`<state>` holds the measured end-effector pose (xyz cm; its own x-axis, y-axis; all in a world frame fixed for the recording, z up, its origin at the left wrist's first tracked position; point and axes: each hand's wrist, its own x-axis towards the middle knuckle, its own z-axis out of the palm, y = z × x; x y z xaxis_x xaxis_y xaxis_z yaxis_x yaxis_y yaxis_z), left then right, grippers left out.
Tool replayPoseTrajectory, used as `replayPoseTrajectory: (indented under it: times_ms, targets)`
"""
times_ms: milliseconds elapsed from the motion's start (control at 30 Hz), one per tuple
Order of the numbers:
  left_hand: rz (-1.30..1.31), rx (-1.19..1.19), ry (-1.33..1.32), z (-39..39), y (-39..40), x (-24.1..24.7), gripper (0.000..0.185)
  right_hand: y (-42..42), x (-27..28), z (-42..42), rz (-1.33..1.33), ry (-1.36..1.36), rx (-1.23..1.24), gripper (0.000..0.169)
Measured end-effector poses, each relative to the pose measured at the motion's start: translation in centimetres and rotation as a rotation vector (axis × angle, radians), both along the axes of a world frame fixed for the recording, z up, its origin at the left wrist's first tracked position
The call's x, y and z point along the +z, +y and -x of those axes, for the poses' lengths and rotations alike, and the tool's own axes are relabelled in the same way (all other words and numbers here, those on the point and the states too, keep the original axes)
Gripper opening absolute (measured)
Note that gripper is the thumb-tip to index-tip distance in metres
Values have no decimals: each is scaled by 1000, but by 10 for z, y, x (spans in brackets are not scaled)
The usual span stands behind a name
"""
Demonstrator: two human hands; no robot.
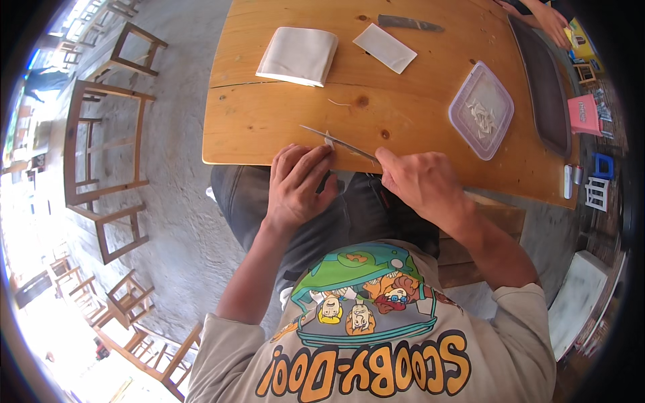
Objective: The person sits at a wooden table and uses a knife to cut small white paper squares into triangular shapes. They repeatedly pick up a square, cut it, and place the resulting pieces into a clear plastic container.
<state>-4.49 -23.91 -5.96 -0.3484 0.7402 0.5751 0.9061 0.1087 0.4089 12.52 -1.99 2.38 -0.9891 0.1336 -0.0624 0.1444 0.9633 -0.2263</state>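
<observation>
My right hand grips a knife, its thin blade pointing left over the near edge of the wooden table. Under the fingertips of my left hand a small pale piece is pressed on the tabletop, and the blade lies across it. The knife's handle is hidden in my right fist. To the right sits a shallow translucent plastic container or lid with several small pale slivers in it. A thin pale strip lies beyond the blade.
Farther back lie a folded white cloth or paper stack, a flat white rectangle and a dark, flat, blade-shaped object. A dark tray lines the right side, near another person's hand. Wooden stools stand on the left floor.
</observation>
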Motion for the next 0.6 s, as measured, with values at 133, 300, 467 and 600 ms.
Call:
replayPoseTrajectory:
  times_ms: [133, 300, 467, 600]
  targets:
    - [7, 15, -9, -1, 2, 0, 40, 1, -3, 0, 31, 4, -5, 20]
    - [-24, 34, -12, -2, 8, 3, 34, 2, -2, -1, 36, -41, -21, 17]
    - [-4, 57, -17, -3, 6, -2, 33, 4, -6, 1, -36, 22, 15, 20]
    - [1, 65, -24, -3, 7, -1, 33, 4, -5, 3, -131, 18, 36, 21]
